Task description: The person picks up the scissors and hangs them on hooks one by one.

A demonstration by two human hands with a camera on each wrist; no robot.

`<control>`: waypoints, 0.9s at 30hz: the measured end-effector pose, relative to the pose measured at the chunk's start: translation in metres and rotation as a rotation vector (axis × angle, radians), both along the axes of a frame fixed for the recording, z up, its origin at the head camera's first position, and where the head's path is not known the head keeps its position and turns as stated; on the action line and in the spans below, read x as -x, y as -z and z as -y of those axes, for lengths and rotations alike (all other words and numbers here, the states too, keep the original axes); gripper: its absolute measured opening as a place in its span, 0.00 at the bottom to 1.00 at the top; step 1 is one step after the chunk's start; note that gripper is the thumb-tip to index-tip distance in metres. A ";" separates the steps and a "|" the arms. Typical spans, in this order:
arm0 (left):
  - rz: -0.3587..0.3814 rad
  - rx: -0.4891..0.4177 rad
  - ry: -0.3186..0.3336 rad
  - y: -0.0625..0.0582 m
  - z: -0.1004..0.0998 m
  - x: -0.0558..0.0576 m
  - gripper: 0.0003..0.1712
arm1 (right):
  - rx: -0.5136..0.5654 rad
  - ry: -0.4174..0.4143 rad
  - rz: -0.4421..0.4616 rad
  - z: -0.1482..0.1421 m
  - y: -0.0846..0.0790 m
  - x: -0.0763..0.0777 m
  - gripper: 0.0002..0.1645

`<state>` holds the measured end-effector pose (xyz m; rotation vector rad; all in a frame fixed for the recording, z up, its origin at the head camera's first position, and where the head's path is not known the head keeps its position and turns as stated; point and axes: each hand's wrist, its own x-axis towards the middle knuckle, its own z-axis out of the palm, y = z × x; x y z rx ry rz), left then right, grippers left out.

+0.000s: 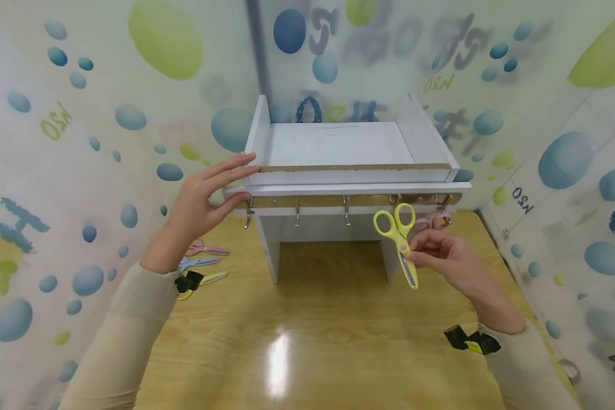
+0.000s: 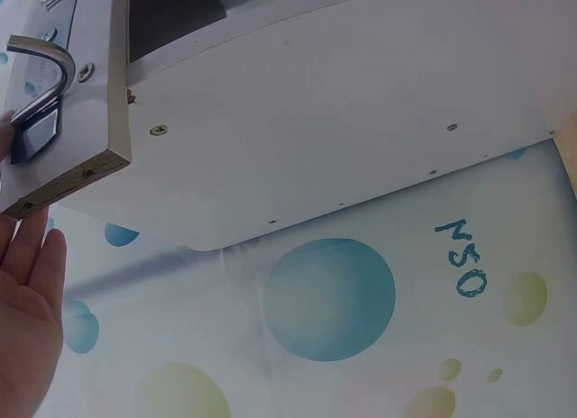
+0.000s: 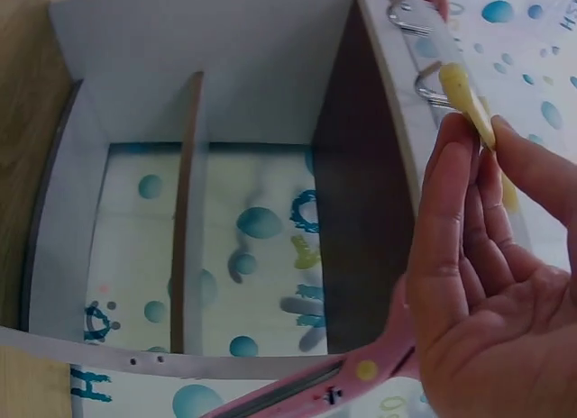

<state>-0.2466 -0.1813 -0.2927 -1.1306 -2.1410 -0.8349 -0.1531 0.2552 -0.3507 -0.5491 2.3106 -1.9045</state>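
A white wooden shelf [image 1: 348,177] stands upright, with a rail of several metal hooks [image 1: 347,212] along its front. My left hand [image 1: 192,199] grips the rail's left end, thumb in front by the end hook and fingers over the top and behind. Between thumb and fingertips, my right hand [image 1: 448,259] pinches yellow scissors [image 1: 404,245] near the pivot. Their handles point up in front of the hooks and their blades point down. Pink scissors [image 3: 365,368] hang at the rail's right end, partly hidden behind my right hand in the head view.
Pink scissors [image 1: 210,249], blue scissors [image 1: 200,262] and another yellow pair [image 1: 214,278] lie on the wooden table [image 1: 307,341] at the left, partly covered by my left arm. Patterned walls [image 1: 564,228] enclose the table behind and at both sides.
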 end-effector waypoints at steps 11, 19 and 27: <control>0.010 -0.015 -0.003 0.000 -0.001 0.000 0.30 | -0.066 0.023 -0.008 0.009 0.025 0.015 0.05; 0.016 -0.030 0.003 0.000 -0.001 -0.001 0.30 | -0.110 0.047 -0.019 0.010 0.035 0.021 0.06; 0.011 -0.012 0.001 0.001 -0.001 0.000 0.29 | -0.353 0.067 -0.052 0.002 0.019 0.014 0.11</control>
